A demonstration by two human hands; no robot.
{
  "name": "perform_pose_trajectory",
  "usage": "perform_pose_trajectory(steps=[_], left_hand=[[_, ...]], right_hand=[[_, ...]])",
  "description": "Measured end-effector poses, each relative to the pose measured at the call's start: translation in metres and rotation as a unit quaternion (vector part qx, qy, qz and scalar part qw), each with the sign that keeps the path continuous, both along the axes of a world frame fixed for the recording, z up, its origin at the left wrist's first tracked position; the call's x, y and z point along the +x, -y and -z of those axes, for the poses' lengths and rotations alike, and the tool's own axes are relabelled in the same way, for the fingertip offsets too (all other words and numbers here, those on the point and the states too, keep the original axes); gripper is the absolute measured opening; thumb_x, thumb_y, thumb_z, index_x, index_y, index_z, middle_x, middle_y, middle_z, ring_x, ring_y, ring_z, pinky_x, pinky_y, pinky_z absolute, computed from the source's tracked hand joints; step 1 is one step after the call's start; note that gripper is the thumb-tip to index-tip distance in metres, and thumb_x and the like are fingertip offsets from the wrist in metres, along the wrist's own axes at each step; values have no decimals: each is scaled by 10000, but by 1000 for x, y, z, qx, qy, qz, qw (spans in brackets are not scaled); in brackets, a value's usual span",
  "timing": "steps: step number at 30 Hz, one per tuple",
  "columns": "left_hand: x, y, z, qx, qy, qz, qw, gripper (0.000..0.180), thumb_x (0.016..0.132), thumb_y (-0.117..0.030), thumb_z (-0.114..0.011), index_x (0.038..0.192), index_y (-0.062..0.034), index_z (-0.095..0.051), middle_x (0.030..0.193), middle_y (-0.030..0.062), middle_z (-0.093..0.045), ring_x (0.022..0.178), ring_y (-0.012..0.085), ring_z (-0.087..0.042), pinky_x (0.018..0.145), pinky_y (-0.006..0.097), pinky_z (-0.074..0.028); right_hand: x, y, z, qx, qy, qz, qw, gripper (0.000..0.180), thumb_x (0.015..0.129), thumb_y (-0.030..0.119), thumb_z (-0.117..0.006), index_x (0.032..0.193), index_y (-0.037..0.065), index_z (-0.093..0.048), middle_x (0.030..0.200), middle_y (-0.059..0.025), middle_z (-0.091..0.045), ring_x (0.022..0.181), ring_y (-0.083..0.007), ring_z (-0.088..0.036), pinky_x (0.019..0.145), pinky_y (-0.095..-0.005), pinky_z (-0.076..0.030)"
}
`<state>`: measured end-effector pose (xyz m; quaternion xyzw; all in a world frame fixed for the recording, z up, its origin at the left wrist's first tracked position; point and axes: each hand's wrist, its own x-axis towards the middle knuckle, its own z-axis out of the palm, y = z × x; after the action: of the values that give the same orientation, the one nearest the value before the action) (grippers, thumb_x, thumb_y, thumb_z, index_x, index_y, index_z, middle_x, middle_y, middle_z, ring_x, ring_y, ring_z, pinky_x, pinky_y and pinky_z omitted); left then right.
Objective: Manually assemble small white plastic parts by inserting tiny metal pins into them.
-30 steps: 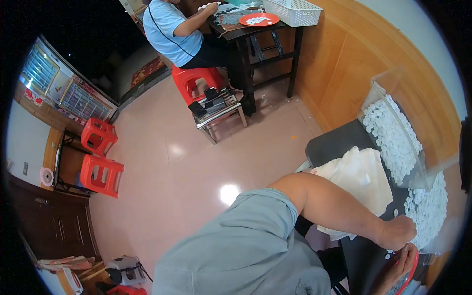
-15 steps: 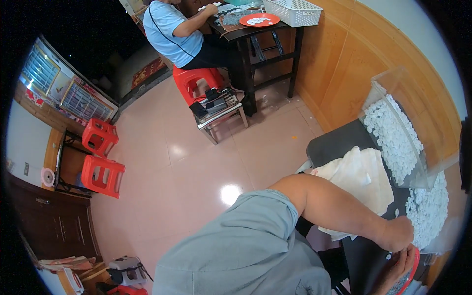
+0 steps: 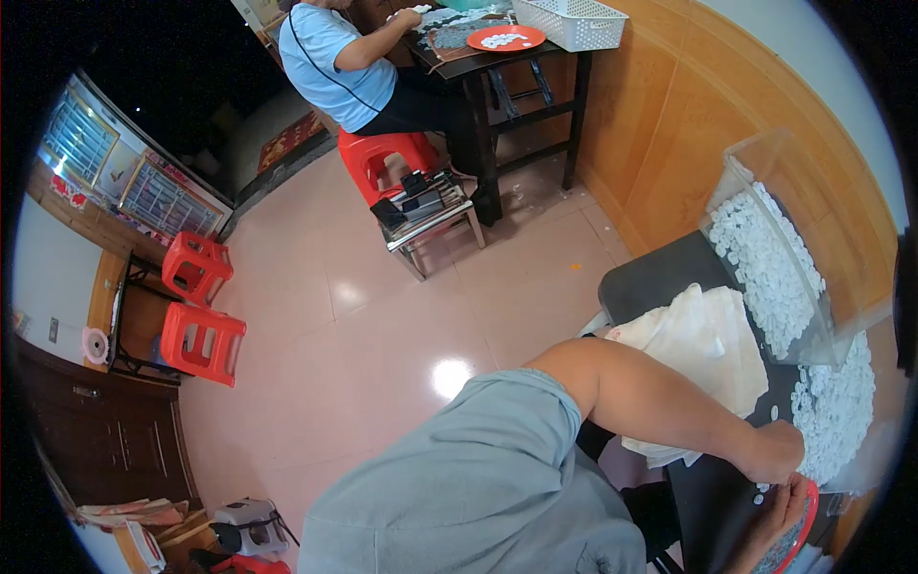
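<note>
My left hand (image 3: 776,452) is reached across the dark table (image 3: 712,512), its fingers closed and bent down beside a heap of small white pieces (image 3: 834,409). What its fingertips hold is hidden. Just below it lies my right hand (image 3: 784,517), fingers curled together and almost meeting the left. Nothing I can name shows in it. A red-rimmed plate or tray (image 3: 811,521), with grey bits inside, sits right by my right hand and is partly cut off by the dark rim of the view. A few loose white pieces (image 3: 760,493) lie near the fingers.
A cream cloth (image 3: 703,354) lies under my left forearm. Beyond it a clear bin (image 3: 765,268) of white pieces leans by the wooden wall. Another person (image 3: 339,72) sits at a black table with a red plate (image 3: 505,38) and a white basket (image 3: 574,24). Red stools (image 3: 201,340) stand left.
</note>
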<state>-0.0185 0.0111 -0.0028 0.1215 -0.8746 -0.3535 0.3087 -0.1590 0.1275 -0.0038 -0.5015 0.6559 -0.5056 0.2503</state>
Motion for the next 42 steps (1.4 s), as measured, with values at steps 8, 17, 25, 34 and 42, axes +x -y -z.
perform_pose_trajectory(steps=[8,17,25,34,42], left_hand=[[-4,-6,6,25,15,-39,999,243,695,-167,-659,640,69,-649,719,291,-628,709,399,-659,648,474,-518],[-18,26,43,-88,-156,17,984,157,730,-218,-604,649,-94,-658,638,178,-596,616,338,-604,573,472,-462],[22,20,-19,455,7,70,888,138,808,-136,-629,759,-10,-658,592,31,-546,448,90,-483,384,224,-351],[24,13,-16,477,-24,100,873,143,842,-104,-608,886,24,-650,641,36,-559,492,96,-502,409,223,-369],[21,9,-19,416,-11,61,907,128,841,-108,-614,869,13,-644,634,25,-554,505,86,-498,423,217,-377]], right_hand=[[25,-4,-20,30,-191,-2,981,214,966,203,-504,902,2,-541,823,-49,-519,771,-107,-472,675,-237,-381],[-9,1,21,48,-325,80,941,179,929,150,-545,974,-4,-623,920,-167,-624,857,-302,-591,780,-377,-465],[35,4,-26,-77,-248,43,965,80,886,75,-584,938,13,-581,782,-118,-583,708,-239,-592,640,-317,-463],[33,-2,-18,-116,-226,32,967,65,910,69,-578,940,12,-591,746,-21,-564,697,-87,-514,635,-231,-420],[25,2,-14,-154,-231,5,961,81,919,62,-579,952,-5,-608,747,-41,-573,692,-117,-527,629,-252,-427]])
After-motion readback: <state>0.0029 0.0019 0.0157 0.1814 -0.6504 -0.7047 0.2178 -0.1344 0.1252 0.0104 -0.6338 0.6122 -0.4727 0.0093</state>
